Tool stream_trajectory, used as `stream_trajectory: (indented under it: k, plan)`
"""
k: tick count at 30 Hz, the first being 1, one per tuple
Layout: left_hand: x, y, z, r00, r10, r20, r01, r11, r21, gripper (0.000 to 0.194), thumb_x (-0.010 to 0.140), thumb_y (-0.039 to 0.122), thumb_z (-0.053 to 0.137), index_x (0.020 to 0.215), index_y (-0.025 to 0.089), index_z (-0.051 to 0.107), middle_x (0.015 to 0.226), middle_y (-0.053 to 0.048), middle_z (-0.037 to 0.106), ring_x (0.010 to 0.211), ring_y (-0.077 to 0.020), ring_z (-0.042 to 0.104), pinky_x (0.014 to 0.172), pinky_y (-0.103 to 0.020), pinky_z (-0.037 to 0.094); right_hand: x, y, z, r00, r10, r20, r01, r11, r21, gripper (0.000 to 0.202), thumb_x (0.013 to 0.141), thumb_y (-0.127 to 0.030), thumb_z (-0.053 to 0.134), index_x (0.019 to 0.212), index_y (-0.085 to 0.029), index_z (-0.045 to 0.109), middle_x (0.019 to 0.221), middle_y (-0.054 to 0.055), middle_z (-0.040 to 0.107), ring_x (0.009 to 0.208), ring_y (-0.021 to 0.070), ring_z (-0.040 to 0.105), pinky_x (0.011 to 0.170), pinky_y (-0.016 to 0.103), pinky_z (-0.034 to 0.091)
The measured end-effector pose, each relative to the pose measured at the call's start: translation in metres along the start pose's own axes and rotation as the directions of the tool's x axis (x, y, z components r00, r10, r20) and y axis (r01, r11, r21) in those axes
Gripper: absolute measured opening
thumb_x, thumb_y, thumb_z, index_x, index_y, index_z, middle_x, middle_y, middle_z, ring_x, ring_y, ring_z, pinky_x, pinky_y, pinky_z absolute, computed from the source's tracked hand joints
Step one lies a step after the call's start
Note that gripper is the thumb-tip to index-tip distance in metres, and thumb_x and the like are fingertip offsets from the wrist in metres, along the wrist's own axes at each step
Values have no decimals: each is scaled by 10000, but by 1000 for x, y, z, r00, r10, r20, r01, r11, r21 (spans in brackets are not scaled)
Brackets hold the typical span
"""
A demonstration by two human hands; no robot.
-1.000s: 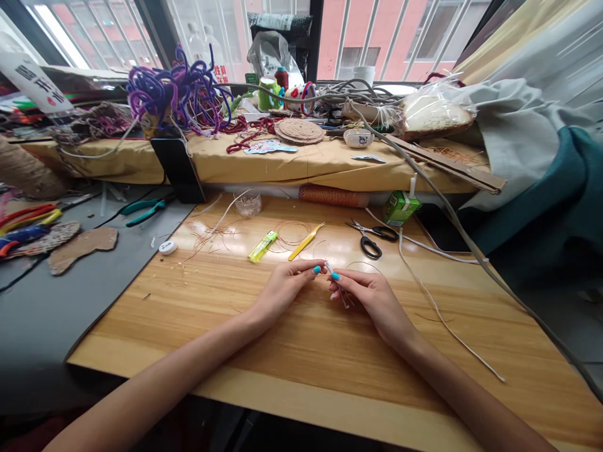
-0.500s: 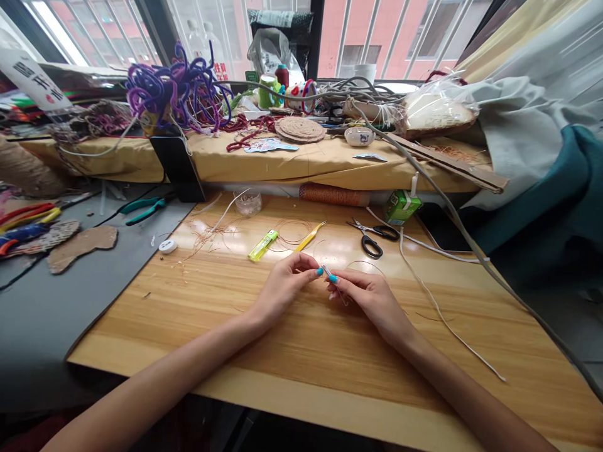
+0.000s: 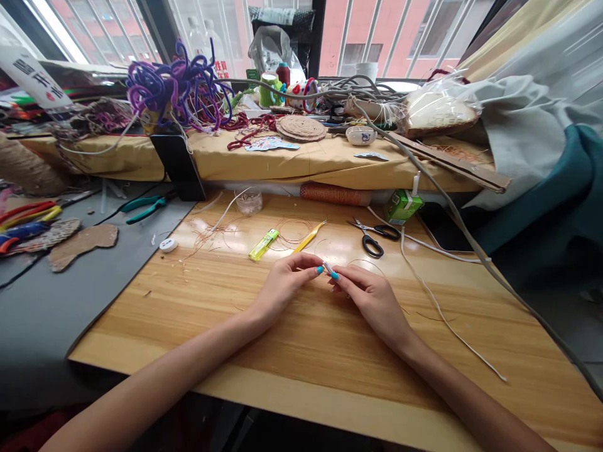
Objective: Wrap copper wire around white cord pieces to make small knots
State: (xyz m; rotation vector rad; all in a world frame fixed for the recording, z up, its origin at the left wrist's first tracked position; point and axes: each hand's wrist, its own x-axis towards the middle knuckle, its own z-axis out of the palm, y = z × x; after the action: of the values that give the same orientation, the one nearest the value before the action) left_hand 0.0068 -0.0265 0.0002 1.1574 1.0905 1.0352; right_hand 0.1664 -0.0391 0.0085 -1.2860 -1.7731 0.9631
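Note:
Above the wooden table (image 3: pixel 301 351), my left hand (image 3: pixel 289 282) and my right hand (image 3: pixel 370 295) meet at their fingertips. Both pinch a small, pale, thin piece (image 3: pixel 328 268) between thumb and fingers; it is too small to name. Beyond my left hand lie a yellow-handled pointed tool (image 3: pixel 309 236) and a yellow-green lighter (image 3: pixel 264 245). Thin brown thread (image 3: pixel 294 231) is coiled behind them. Scissors with black handles (image 3: pixel 374 237) lie beyond my right hand.
A white cord (image 3: pixel 436 304) trails at the right, near a green carton (image 3: pixel 402 206) and a phone (image 3: pixel 445 229). Left are a white cap (image 3: pixel 168 245), a clear round container (image 3: pixel 249 201) and teal pliers (image 3: pixel 144 209). A cluttered yellow-covered shelf (image 3: pixel 264 160) spans the back.
My hands stay almost in place, with the fingers of my right hand slightly shifted around the small piece. The strand that hung below them is now less visible.

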Motion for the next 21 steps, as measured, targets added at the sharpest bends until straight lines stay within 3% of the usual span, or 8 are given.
stream_trajectory:
  k: [13,17,21]
  plan:
    - [0,1,2,999,45,6,-45,997,-61,109,656,192,589,735,144,530,752,4,584,734,-107,539,746,-247,415,1,3,2,999,-47,-3,47,998,-35,220,805,-300,460,884,-208,643,735,23,608,701,148,567,653,261,424]
    - [-1,0,3,995,94,-18,-95,994,-57,118,662,182,588,746,142,514,764,7,579,752,-99,542,753,-235,418,0,3,3,1000,-6,-29,6,1000,15,202,798,-289,469,886,-195,625,777,28,613,696,141,566,651,259,430]
    - [-3,-1,2,989,144,-36,-142,988,65,98,701,191,552,784,139,559,804,-15,603,794,-118,557,776,-248,421,0,2,4,997,81,-14,-79,991,111,214,785,-319,483,884,-194,626,764,27,621,672,135,562,594,244,427]
